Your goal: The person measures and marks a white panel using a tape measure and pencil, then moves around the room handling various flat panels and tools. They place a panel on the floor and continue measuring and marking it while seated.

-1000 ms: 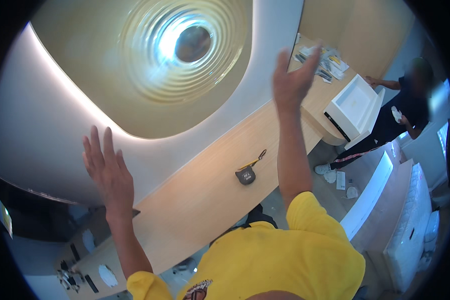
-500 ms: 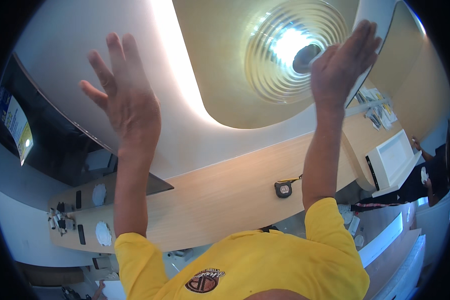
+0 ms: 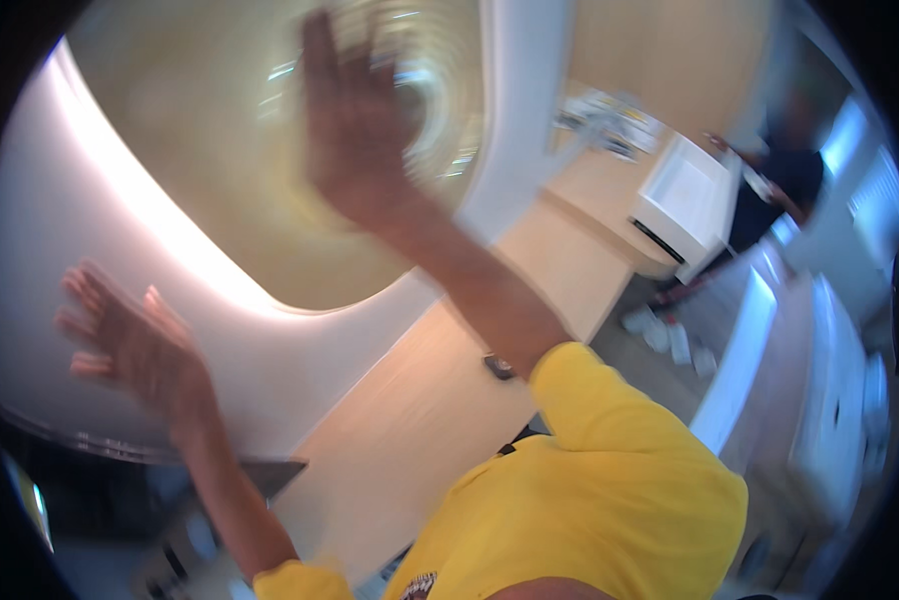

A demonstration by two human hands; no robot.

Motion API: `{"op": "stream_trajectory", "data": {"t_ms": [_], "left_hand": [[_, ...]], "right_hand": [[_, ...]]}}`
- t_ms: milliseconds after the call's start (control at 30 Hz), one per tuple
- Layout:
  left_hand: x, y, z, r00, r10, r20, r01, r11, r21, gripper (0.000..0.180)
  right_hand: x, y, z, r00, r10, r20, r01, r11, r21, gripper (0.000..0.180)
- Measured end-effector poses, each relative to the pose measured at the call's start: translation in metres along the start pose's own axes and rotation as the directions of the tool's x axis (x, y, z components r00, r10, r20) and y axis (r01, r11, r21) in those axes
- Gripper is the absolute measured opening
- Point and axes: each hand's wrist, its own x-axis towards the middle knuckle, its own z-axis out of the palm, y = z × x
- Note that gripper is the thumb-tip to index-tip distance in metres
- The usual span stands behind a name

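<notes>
My left hand (image 3: 142, 352) is raised before the white wall, below the bright light strip, its fingers spread and blurred. Higher up, my right hand (image 3: 362, 140) is in front of the gold recessed panel (image 3: 190, 120) and covers part of its ringed, shiny round piece (image 3: 435, 110). The right fingers look stretched out, though motion smears them. I see nothing held in either hand. A tape measure (image 3: 500, 367) lies on the light wooden counter (image 3: 390, 445), partly hidden behind my right forearm.
To the right, a white open box (image 3: 685, 200) stands on the counter end, near a pile of papers (image 3: 610, 122). Another person (image 3: 780, 180) in dark clothes stands beyond it. A dark glossy panel (image 3: 90, 500) is at lower left.
The view has swung to the right and tilted, so the panel and counter shift left. Both hands appear further left; the left one sits lower. The right hand now overlaps the ringed piece.
</notes>
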Motion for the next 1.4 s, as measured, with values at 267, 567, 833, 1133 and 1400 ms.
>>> {"op": "stream_trajectory", "data": {"t_ms": [267, 567, 833, 1133, 1400], "left_hand": [[0.014, 0.045, -0.006, 0.996, 0.088, -0.031, -0.085, 0.994, 0.075, 0.069], [0.002, 0.069, -0.026, 0.963, 0.007, 0.271, -0.087, 0.954, 0.285, 0.067], [-0.182, 0.110, -0.069, 0.649, 0.247, 0.719, -0.073, 0.961, -0.265, 0.077], [-0.454, 0.121, -0.196, -0.646, 0.432, 0.629, 0.473, 0.874, -0.115, 0.060], [-0.436, 0.118, -0.186, -0.452, 0.476, 0.755, 0.448, 0.852, -0.269, 0.029]], "right_hand": [[-0.048, -0.014, 0.020, 0.962, -0.213, -0.169, 0.195, 0.973, -0.120, 0.062], [-0.055, -0.055, -0.004, 0.941, -0.339, -0.018, 0.339, 0.941, 0.016, 0.059], [-0.244, 0.008, 0.012, 0.921, -0.235, 0.311, 0.215, 0.972, 0.097, 0.052], [-0.518, 0.093, -0.046, 0.052, 0.030, 0.998, -0.423, 0.906, -0.006, 0.022], [-0.559, 0.103, -0.076, 0.011, 0.219, 0.976, -0.601, 0.781, -0.169, 0.024]]}}
